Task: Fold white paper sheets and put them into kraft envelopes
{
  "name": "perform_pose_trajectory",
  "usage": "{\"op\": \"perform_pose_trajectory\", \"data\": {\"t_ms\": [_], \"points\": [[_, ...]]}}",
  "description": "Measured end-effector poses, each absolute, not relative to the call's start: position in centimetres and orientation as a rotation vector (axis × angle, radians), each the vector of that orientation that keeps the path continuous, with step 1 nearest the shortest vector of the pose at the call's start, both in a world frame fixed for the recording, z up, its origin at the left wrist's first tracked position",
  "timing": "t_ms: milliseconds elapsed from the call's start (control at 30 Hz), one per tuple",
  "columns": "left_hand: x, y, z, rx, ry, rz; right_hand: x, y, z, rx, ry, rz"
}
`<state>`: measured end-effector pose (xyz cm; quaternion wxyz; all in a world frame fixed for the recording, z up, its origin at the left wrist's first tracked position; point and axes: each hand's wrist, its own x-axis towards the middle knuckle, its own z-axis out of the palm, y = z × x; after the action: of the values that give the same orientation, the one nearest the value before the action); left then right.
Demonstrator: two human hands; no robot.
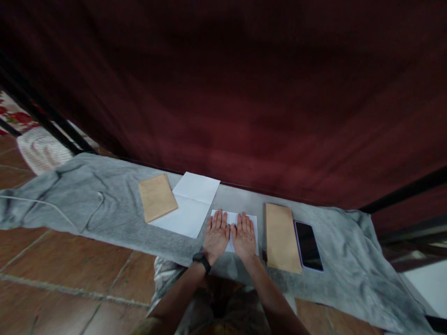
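Note:
A white sheet of paper (231,247) lies on the grey cloth in front of me, seemingly folded to a small size. My left hand (216,236) rests flat on its left part, palm down, fingers stretched forward. Beside it, my right hand (244,236) presses flat on the right part, fingers also straight. The two thumbs nearly meet in the middle. Both hands cover much of the paper. To the left is a larger white sheet (192,209) with a crease across it. A brown envelope (158,197) overlaps that sheet's left side.
A stack of brown envelopes (282,237) lies right of my hands, beside a phone (309,245) with a dark screen. Grey cloth (115,200) covers the narrow bench. A white cable (52,204) crosses its left end. A dark red curtain (226,116) hangs behind.

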<state>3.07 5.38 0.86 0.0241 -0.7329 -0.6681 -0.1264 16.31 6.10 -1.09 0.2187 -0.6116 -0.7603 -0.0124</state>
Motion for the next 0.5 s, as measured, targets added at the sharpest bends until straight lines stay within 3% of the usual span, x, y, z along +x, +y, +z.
{"op": "perform_pose_trajectory", "data": {"t_ms": [500], "points": [[2.8, 6.0, 0.2, -2.194, -2.069, -0.509, 18.6, 5.6, -1.9, -1.813, -1.899, -0.171]]}}
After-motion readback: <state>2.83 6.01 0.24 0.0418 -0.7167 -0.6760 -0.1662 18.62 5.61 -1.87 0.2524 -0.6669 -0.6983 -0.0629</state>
